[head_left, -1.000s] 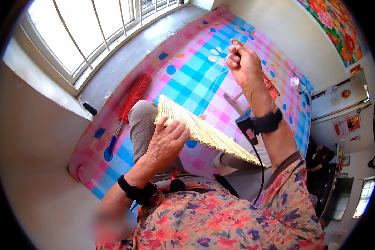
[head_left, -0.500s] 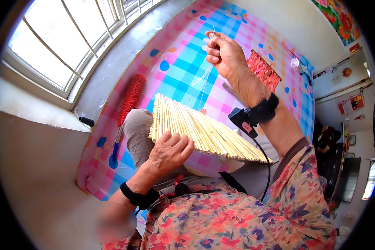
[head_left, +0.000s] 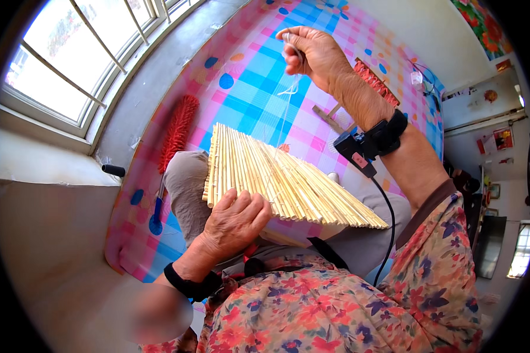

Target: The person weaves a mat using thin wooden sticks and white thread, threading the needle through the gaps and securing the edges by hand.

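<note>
A mat of pale straw-coloured reeds [head_left: 277, 179] lies across my lap, fanned out over my grey-trousered knee. My left hand [head_left: 234, 222] presses flat on its near edge, fingers spread over the reeds. My right hand [head_left: 312, 54] is raised high above the mat, fingers pinched on a thin white thread [head_left: 287, 94] that runs down to the reeds. A black band with a small device [head_left: 365, 147] and a cable sits on my right wrist; a black band circles the left wrist too.
I sit on a pink and blue checked sheet [head_left: 259, 76]. A red fluffy duster with a blue handle [head_left: 172, 141] lies at its left edge by the grey window ledge. A red woven piece [head_left: 376, 82] and a wooden stick [head_left: 331, 117] lie beyond my right arm.
My right hand has drawn the thread up and to the left, away from the mat. My left hand stays pressed on the reeds.
</note>
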A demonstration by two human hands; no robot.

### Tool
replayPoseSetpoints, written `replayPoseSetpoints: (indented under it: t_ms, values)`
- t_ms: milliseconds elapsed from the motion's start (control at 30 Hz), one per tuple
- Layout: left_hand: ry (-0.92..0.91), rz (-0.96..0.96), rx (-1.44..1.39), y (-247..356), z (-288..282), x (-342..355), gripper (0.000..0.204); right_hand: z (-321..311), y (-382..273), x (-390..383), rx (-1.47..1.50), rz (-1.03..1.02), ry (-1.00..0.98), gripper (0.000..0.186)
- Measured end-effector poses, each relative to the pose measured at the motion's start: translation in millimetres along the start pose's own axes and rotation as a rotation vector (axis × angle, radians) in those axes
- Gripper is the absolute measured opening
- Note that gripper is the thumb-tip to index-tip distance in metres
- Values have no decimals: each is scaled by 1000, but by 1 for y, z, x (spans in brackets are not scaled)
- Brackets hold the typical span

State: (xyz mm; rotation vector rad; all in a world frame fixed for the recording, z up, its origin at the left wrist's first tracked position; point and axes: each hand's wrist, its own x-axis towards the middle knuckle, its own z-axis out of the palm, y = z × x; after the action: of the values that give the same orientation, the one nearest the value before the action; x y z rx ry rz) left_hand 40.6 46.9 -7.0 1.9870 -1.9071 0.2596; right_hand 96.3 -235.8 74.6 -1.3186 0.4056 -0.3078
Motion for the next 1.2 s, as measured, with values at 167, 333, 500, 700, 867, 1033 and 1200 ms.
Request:
replayPoseSetpoints:
  t_ms: [167,333,500,700,867,1033,1200]
  values:
    - [16,-52,36,-3,-9,-8,31,-50,-6,-26,-967,-106,-74,20]
    - [83,-90,87,-20,-7,-23,30,-134,-27,-62,-1812,-206,17,25]
    - [152,-63,-14,-28,2,-23,29,-97,-29,-82,-1197,38,-67,22]
    - [201,-28,-49,-28,5,-23,30,-36,23,-113,-566,397,-517,23]
    - [204,-55,-39,-26,0,-21,25,-7,50,-131,-604,388,-661,19]
    - [173,-80,-29,-25,-4,-20,22,-11,75,-138,-842,-89,-676,11]
    - [154,-97,-23,-25,-4,-23,20,-8,77,-140,-1002,-363,-692,10]
